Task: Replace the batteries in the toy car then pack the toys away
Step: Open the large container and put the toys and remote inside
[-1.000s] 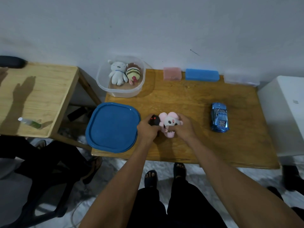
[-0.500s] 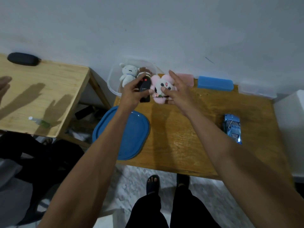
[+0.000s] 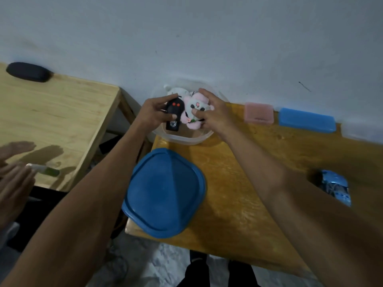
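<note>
Clear plastic, the tub (image 3: 182, 139) sits at the far left corner of the table (image 3: 259, 183), and both my hands are over it. My left hand (image 3: 153, 114) is clamped on the black remote (image 3: 174, 114), thumb across its face; my right hand (image 3: 215, 117) pinches the pink plush (image 3: 194, 109), thumb on the front, fingers (image 3: 207, 96) wrapped over its top. A white plush (image 3: 176, 92) already lies in the tub behind them. Judged step: deposit both items. Procedure: lower until each item rests on the tub floor, then spread the fingers; releasing from height risks a bounce over the low wall. Set the remote flat alongside the plush, below rim level, so the lid (image 3: 165, 193), lying just in front of the tub, can seat later. The car (image 3: 335, 188) stands well apart at the right edge of the table, not yet packed; its battery state cannot be told.
</note>
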Motion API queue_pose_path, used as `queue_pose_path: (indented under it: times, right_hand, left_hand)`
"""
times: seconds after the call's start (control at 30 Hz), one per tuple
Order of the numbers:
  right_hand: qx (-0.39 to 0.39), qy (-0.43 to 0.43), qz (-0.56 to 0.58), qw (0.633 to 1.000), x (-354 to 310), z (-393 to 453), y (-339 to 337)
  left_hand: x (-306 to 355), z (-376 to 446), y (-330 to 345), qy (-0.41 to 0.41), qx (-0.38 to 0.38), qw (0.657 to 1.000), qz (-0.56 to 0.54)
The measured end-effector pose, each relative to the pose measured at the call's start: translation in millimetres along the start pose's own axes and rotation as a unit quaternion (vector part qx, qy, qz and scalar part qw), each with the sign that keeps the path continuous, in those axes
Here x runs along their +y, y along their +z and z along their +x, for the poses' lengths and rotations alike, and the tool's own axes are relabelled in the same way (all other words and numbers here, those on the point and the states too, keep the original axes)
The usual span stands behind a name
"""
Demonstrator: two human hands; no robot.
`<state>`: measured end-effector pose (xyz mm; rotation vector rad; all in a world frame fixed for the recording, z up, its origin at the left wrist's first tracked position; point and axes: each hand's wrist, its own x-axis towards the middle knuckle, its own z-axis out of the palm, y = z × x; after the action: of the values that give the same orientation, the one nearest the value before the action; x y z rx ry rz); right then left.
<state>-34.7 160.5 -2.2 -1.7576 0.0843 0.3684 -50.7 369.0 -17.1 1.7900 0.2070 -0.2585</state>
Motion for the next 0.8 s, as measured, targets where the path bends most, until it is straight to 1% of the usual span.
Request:
queue_pose_path:
  times: [0.17,0.27,0.4,0.5,0.57,0.63,0.8]
  right_hand:
    - [-0.007,-0.005,-0.124,0.992,10.8,28.9,13.4]
    - [0.008,-0.005,-0.218,0.976,20.5,38.7,23.6]
    - [0.035,0.013,-0.257,0.966,23.2,36.5,28.2]
    - [0.038,-0.003,-0.287,0.957,19.6,28.5,28.7]
    - [0.044,-0.015,-0.311,0.949,14.4,21.7,26.1]
    - [0.058,-0.032,-0.312,0.948,8.8,13.6,21.7]
    - [0.093,-0.082,-0.288,0.950,-5.4,-15.5,10.7]
  left_hand:
    - [-3.0,35.5,-0.7,-0.041,-0.016,0.992,0.120]
    - [-5.4,40.8,6.9,-0.063,-0.018,0.982,0.177]
    - [-6.4,38.4,12.4,-0.047,0.003,0.968,0.248]
    - [-2.5,29.9,15.7,-0.019,0.018,0.956,0.292]
    - [2.0,23.3,14.4,-0.004,0.041,0.953,0.302]
    - [6.3,13.4,9.9,0.017,0.067,0.952,0.299]
    - [12.2,-32.8,-3.3,0.102,0.139,0.964,0.204]
